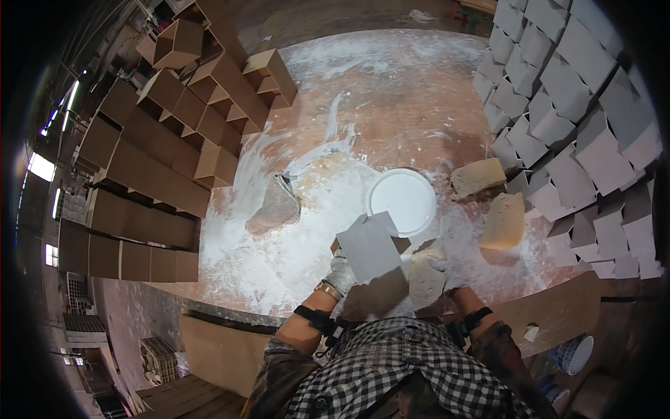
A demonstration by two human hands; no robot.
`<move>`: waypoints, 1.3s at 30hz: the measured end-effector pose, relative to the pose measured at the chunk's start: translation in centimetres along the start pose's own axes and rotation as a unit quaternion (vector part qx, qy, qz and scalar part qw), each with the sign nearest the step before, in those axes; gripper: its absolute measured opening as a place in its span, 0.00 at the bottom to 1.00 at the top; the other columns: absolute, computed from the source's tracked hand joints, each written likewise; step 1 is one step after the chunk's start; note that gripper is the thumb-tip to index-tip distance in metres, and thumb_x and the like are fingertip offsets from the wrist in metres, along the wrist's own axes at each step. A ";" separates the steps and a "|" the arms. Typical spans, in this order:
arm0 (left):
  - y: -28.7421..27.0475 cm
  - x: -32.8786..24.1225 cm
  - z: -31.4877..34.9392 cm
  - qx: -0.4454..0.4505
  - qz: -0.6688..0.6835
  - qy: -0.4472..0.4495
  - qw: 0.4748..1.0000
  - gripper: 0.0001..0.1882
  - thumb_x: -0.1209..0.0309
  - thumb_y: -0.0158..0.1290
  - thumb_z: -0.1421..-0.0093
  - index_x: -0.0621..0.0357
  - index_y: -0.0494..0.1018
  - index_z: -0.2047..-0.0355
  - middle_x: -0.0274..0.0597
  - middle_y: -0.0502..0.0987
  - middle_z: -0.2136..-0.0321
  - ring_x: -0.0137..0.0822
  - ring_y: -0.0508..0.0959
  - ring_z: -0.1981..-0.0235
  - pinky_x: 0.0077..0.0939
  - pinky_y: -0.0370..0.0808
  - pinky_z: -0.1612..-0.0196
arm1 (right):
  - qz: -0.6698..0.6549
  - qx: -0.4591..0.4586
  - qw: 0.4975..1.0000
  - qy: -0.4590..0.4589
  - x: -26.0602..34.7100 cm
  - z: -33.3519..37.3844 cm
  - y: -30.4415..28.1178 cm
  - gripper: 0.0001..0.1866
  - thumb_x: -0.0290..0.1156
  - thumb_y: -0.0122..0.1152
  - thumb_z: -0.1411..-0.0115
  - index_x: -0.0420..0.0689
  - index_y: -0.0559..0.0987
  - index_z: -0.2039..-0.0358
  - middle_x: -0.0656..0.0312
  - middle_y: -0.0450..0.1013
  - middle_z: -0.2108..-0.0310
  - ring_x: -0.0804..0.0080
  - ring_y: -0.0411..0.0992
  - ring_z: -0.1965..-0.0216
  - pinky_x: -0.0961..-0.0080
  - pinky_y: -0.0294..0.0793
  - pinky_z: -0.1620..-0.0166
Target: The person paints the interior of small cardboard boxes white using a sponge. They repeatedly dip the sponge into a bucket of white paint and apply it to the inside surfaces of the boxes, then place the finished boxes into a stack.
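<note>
My left hand (339, 276), in a whitish glove, grips a small cardboard box (371, 249) at its left side. The box has a white-coated face turned up and brown bare sides. Close to its right is a pale, paint-smeared sponge (423, 281). My right hand (444, 285) is closed on the sponge, its fingers partly hidden. Just beyond the box stands a round white tub (403, 199) of white paint, its near rim partly covered by the box.
Two yellowish sponges (504, 221) lie right of the tub on the paint-smeared table (391, 122). A crumpled grey cloth-like piece (276, 207) lies left. Brown boxes (167, 164) are stacked along the left edge, white-coated boxes (558, 105) along the right. A bucket (576, 354) stands below, right.
</note>
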State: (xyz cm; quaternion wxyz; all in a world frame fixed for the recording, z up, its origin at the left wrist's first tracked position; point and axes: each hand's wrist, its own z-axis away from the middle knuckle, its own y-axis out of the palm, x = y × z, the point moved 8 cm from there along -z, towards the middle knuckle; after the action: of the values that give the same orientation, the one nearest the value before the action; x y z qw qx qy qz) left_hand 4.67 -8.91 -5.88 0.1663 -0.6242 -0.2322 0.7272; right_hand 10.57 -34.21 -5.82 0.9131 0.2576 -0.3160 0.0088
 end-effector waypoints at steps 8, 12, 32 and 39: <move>0.0 -0.8 -0.5 0.012 -0.004 0.018 1.000 0.23 0.58 0.39 0.36 0.54 0.62 0.44 0.42 0.72 0.52 0.42 0.71 0.50 0.36 0.70 0.49 | 0.082 0.044 0.989 -0.116 0.1 -2.3 -1.4 0.14 0.29 0.61 0.44 0.36 0.77 0.59 0.58 0.76 0.67 0.69 0.75 0.69 0.75 0.76 0.65; -0.4 -1.3 -0.1 0.026 0.023 0.042 0.998 0.23 0.58 0.39 0.36 0.53 0.62 0.44 0.42 0.72 0.51 0.42 0.71 0.50 0.36 0.70 0.49 | 0.067 0.041 0.986 -0.146 -0.7 -2.9 -1.8 0.14 0.29 0.62 0.45 0.36 0.77 0.60 0.58 0.76 0.67 0.68 0.76 0.69 0.75 0.76 0.66; -13.4 -9.4 1.6 0.131 -0.360 0.130 0.914 0.27 0.53 0.46 0.45 0.54 0.68 0.48 0.48 0.70 0.51 0.47 0.66 0.47 0.47 0.55 0.41 | 0.071 -0.059 0.986 -0.140 0.9 -0.7 -1.9 0.13 0.30 0.61 0.44 0.36 0.77 0.60 0.61 0.76 0.66 0.71 0.74 0.67 0.76 0.74 0.62; -12.2 -10.6 0.1 0.047 -0.420 0.120 0.899 0.20 0.60 0.51 0.49 0.56 0.71 0.57 0.52 0.74 0.64 0.50 0.71 0.53 0.52 0.60 0.47 | 0.138 -0.069 0.976 -0.156 0.9 -1.3 -2.7 0.15 0.31 0.62 0.45 0.36 0.77 0.59 0.61 0.76 0.65 0.74 0.73 0.66 0.78 0.73 0.61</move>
State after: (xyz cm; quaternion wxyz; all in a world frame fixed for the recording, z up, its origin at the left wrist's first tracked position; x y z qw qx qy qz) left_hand 5.76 -4.36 9.58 0.5117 -0.5426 -0.4167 0.5197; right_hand 12.49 -36.06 -7.38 0.8581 0.1462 -0.4868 0.0728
